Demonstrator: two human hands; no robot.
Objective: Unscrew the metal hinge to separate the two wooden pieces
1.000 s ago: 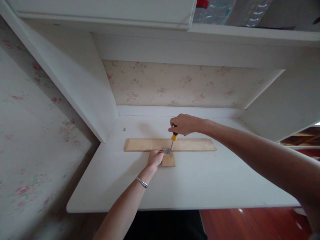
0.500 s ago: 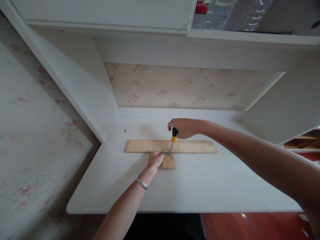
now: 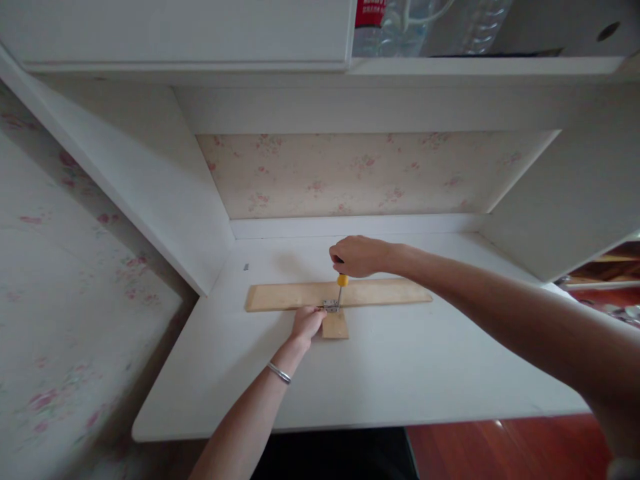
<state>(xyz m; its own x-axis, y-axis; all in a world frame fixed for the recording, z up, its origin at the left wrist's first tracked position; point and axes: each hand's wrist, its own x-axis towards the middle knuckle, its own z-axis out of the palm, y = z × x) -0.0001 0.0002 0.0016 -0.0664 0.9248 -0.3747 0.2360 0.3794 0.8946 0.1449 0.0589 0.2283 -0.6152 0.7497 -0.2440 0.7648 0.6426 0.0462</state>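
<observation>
My right hand is wrapped around the black-and-yellow handle of a screwdriver, which points down almost upright. Its tip meets the right part of a small metal hinge. The hinge lies across the joint between a long wooden board and a short wooden piece, which sits against the board's near edge. My left hand, with a silver bangle on its wrist, is closed with its fingertips at the hinge's left end, beside the short piece. The screw under the tip is too small to make out.
The boards lie on a white desk with a rounded front edge. A small grey bit lies at the back left. White cabinet panels stand on both sides. Overhead, a shelf holds clear plastic bottles.
My right hand has turned on the screwdriver, its fingers now curled over the handle's top and hiding the black part. My left hand stays at the hinge. The camera view has shifted slightly.
</observation>
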